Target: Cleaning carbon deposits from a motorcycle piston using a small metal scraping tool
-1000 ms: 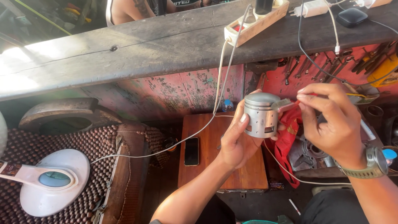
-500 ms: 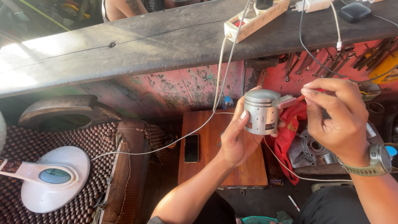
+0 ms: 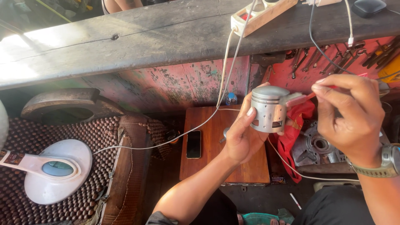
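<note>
My left hand (image 3: 242, 134) grips a grey metal piston (image 3: 268, 109) from the left, holding it upright over a small wooden stool. My right hand (image 3: 349, 118), with a watch on its wrist, pinches a thin red-handled tool (image 3: 301, 98) whose flat tip rests against the piston's upper right side, near the ring grooves. Both hands are raised in front of a red cloth (image 3: 294, 128) lying below the piston.
A small wooden stool (image 3: 216, 146) bears a black phone (image 3: 193, 144). A worn wooden bench (image 3: 137, 39) above carries a power strip (image 3: 261, 14) with white cables. Wrenches hang at right (image 3: 329, 56). A white lamp (image 3: 50, 171) rests on a beaded seat cover. A metal engine part (image 3: 318, 146) lies by the cloth.
My right hand has shifted slightly right and down, keeping the tool's tip at the piston's side. My left hand keeps holding the piston in nearly the same place.
</note>
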